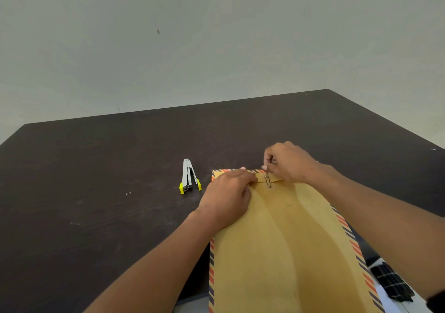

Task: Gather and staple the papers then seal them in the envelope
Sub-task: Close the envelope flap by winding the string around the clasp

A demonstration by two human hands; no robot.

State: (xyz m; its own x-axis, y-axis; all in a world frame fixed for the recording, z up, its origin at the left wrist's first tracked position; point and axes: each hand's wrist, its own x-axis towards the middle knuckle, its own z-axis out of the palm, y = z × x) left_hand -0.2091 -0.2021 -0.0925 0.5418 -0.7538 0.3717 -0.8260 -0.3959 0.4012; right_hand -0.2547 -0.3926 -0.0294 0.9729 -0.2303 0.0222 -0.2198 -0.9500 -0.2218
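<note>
A pale grey-green wall (216,35), matt and flecked with a few small dark marks, fills the upper half of the view and meets the far edge of the desk (96,168). The desk is a broad slab with a dark brown, faintly grained and scuffed top, and its far right corner is in sight. The task's envelope (284,240) is a long rectangle of mustard-brown kraft paper edged with red and blue diagonal stripes. It lies flat, lengthwise, to the right of the desk's middle, and its near end reaches past the desk's near edge. Soft shadows of both forearms fall across its smooth face. Its short flap (277,179) is folded down at the far end. The left hand (228,197) lies palm down on the envelope's far left corner, its fingers fairly straight and close together, pressing the flap flat. The right hand (286,160) hovers over the far edge of the envelope with its fingers curled tight, pinching the top of the thin metal clasp (268,180) that lies over the flap's middle. Beyond the desk's near right corner some dark checked cloth (392,281) shows. A small stapler (189,177) of silver metal with bright yellow plastic ends lies just left of the envelope's far left corner, opened in a narrow V. Further left, well apart from it, a single bent staple (128,193) lies on the bare desk top.
</note>
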